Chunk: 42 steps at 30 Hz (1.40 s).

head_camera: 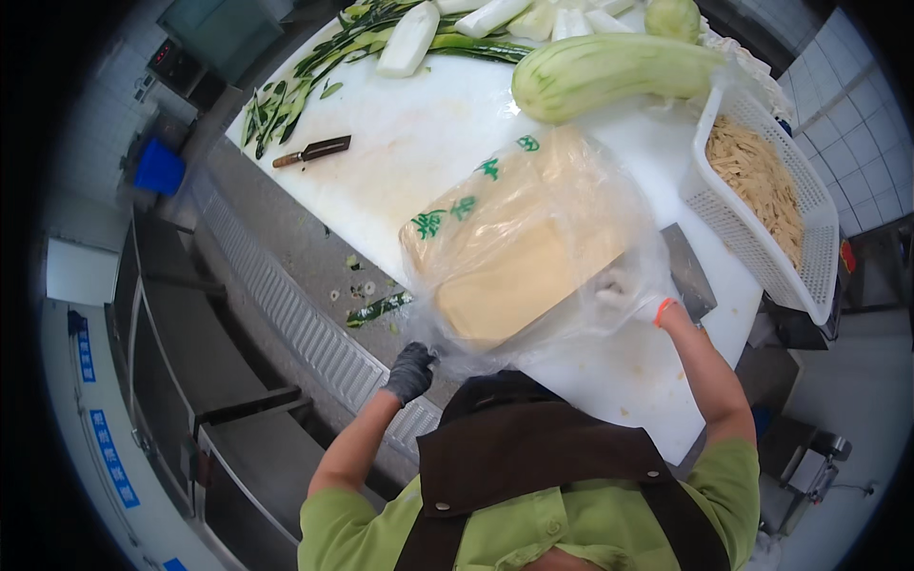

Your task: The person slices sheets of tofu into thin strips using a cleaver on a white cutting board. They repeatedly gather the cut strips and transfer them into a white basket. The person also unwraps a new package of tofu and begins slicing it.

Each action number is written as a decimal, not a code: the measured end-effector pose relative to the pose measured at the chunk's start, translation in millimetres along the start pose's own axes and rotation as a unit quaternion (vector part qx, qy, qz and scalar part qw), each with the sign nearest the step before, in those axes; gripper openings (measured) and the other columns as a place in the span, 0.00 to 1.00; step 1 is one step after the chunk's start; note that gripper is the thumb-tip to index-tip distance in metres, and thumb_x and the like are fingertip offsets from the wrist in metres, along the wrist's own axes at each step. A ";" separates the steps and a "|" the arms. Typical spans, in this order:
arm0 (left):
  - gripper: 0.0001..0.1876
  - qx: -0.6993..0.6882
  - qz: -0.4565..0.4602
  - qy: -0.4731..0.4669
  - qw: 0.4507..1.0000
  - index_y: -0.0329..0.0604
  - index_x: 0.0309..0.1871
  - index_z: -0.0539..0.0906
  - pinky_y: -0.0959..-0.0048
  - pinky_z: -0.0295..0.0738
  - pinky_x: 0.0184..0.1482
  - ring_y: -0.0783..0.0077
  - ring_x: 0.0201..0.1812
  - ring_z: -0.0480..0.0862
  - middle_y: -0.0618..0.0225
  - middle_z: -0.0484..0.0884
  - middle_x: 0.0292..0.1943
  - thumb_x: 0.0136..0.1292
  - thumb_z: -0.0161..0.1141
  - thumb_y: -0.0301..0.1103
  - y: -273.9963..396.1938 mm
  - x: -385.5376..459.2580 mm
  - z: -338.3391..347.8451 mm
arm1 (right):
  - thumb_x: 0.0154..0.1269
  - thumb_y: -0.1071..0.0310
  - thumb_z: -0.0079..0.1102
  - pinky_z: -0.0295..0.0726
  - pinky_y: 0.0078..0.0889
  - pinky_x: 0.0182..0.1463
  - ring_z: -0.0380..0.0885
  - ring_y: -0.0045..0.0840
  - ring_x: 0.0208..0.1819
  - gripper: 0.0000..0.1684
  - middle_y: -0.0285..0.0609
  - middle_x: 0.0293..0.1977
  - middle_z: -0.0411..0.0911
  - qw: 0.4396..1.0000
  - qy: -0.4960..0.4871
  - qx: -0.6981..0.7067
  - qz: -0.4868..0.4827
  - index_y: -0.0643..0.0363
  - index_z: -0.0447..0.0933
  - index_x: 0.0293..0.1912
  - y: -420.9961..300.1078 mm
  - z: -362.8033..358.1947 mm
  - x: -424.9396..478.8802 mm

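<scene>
A clear plastic bag (607, 178) with green writing lies on the white cutting board. In it is a thick stack of pale yellow sheets (500, 285), which look like tofu sheets. My left hand (410, 372), in a dark glove, grips the bag's near left edge just beyond the board. My right hand (628, 294), in a white glove with an orange band at the wrist, is within the bag's mouth beside the stack. Plastic blurs its fingers, so their hold is unclear. A cleaver (687, 271) lies flat on the board beside my right wrist.
A white perforated basket (742, 214) of pale cut strips (757, 185) stands on the right. A peeling knife (314, 151) lies at the board's (343, 193) left side. Beyond are a large pale green gourd (607, 75), peeled pieces (408, 39) and green peelings (300, 86).
</scene>
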<state>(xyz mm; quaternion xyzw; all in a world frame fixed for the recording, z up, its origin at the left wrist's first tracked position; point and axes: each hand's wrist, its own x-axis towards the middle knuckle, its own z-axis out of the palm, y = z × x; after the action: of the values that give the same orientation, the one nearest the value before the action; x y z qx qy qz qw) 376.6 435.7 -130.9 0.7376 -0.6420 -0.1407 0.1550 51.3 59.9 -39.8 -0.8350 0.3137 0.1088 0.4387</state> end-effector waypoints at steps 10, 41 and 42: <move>0.05 -0.639 -0.340 0.461 0.514 0.45 0.34 0.79 0.74 0.72 0.28 0.77 0.24 0.74 0.72 0.79 0.29 0.57 0.56 0.23 -38.7 84.3 -82.1 | 0.63 0.63 0.58 0.76 0.31 0.52 0.79 0.29 0.45 0.19 0.44 0.41 0.81 0.991 0.097 0.012 0.086 0.60 0.76 0.52 -24.8 -69.0 -16.2; 0.22 -0.251 -0.014 -0.165 0.954 0.39 0.63 0.78 0.70 0.65 0.68 0.68 0.65 0.74 0.62 0.79 0.62 0.74 0.51 0.43 55.3 567.7 -9.7 | 0.69 0.39 0.48 0.65 0.28 0.67 0.69 0.34 0.66 0.45 0.54 0.65 0.69 0.855 0.303 0.366 0.206 0.70 0.65 0.67 47.6 -59.1 52.9; 0.20 -0.260 -0.016 -0.183 0.948 0.38 0.62 0.78 0.72 0.65 0.68 0.70 0.65 0.74 0.63 0.79 0.62 0.75 0.51 0.40 61.1 566.5 -11.3 | 0.69 0.39 0.49 0.66 0.28 0.67 0.70 0.34 0.65 0.45 0.55 0.64 0.70 0.864 0.311 0.319 0.235 0.73 0.66 0.66 40.2 -55.2 51.1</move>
<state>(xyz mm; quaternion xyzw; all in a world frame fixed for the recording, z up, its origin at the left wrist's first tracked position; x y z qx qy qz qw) 403.1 -132.8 -100.3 0.6432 -0.5886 -0.4381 0.2188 61.0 -23.0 -57.2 -0.5413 0.6385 -0.1632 0.5221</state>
